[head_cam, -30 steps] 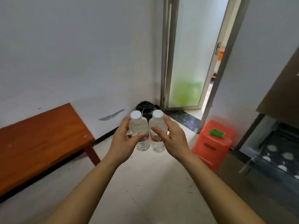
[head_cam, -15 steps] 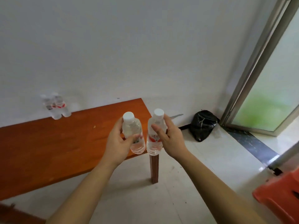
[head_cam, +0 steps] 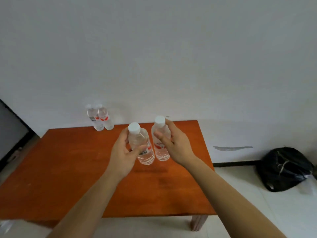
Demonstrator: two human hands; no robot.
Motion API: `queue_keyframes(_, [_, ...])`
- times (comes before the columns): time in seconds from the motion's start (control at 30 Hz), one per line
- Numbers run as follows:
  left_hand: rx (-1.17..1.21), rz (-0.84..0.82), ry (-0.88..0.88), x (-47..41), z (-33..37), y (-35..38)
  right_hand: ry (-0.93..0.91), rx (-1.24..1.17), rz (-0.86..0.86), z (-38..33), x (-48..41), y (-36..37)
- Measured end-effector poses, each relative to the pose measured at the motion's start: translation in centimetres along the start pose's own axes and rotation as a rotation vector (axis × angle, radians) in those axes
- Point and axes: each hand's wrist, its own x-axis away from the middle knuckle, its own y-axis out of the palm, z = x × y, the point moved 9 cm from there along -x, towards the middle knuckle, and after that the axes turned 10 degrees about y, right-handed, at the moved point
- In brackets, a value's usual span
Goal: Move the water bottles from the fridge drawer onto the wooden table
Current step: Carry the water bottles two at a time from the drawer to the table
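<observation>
Hands have swung over the bench [head_cam: 68,169]: left hand [head_cam: 122,155] fingers [head_cam: 137,150] clasp the left water bottle [head_cam: 145,156], right hand [head_cam: 178,146] the right water bottle [head_cam: 160,152]; tilted release could topple both.

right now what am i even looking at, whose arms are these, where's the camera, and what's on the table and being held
There is no machine here: these are a person's bare arms, filmed by one wide-angle camera worn on their head, looking forward and down. The left hand grips one clear water bottle with a white cap, and the right hand grips a second bottle; both are roughly upright, side by side, over the wooden table. Two more bottles stand at the table's far edge by the wall. A black bag lies on the floor to the right.
</observation>
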Motion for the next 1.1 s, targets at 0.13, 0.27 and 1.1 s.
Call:
queue_keyframes(0.13, [-0.024, 0.024, -0.021, -3.7, -2.8, -1.7, -0.012, -0.026, -0.092, 0.1, -4.9, 4.1])
queue_keyframes(0.27, [-0.075, 0.062, -0.062, -7.6, -7.0, -3.7, -0.019, -0.031, -0.155, 0.4, -9.4, 7.7])
queue_keyframes(1.1, [-0.539, -0.347, -0.038, -34.5, -36.1, -8.3, 0.358, -0.039, -0.136, 10.2, -35.2, 29.9])
